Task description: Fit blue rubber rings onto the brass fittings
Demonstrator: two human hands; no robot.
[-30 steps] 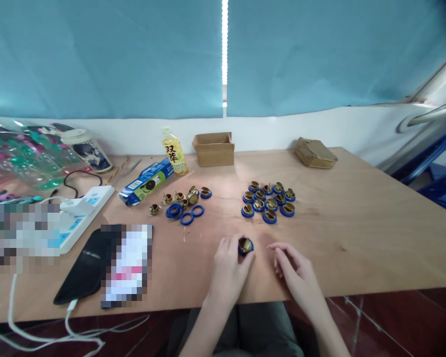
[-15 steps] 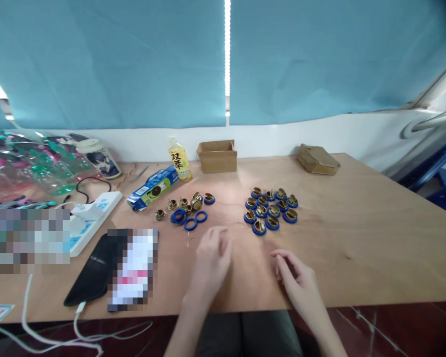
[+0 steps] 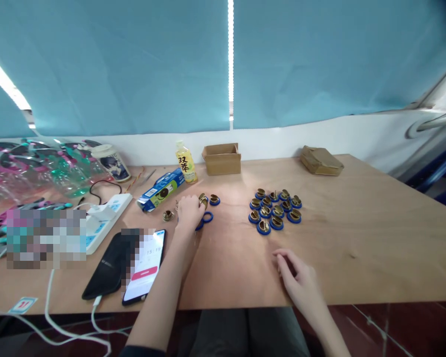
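Observation:
My left hand (image 3: pixel 191 209) reaches down over a small pile of brass-coloured round fittings (image 3: pixel 203 200) and blue rings (image 3: pixel 207 216). Its back faces me, so its fingertips and anything in them are hidden. One loose brass fitting (image 3: pixel 168 215) lies left of this hand, and a fitting seated in a blue ring (image 3: pixel 214 200) sits to its right. Near the table's front edge rests my right hand (image 3: pixel 299 277), fingers loosely curled with a gap beside the thumb and nothing visible between them. Beyond it stands a group of brass fittings in blue rings (image 3: pixel 277 210).
A blue box (image 3: pixel 161 190), a yellow drink bottle (image 3: pixel 187 163) and an open cardboard box (image 3: pixel 222 161) stand at the back. A brown packet (image 3: pixel 321 161) lies back right. Phones (image 3: pixel 146 263), a power strip (image 3: pixel 109 220) and white cables (image 3: pixel 50 292) occupy the left.
My left hand has moved forward and left from the middle of the table to the pile of loose fittings and rings. My right hand keeps its pose. The view has shifted slightly.

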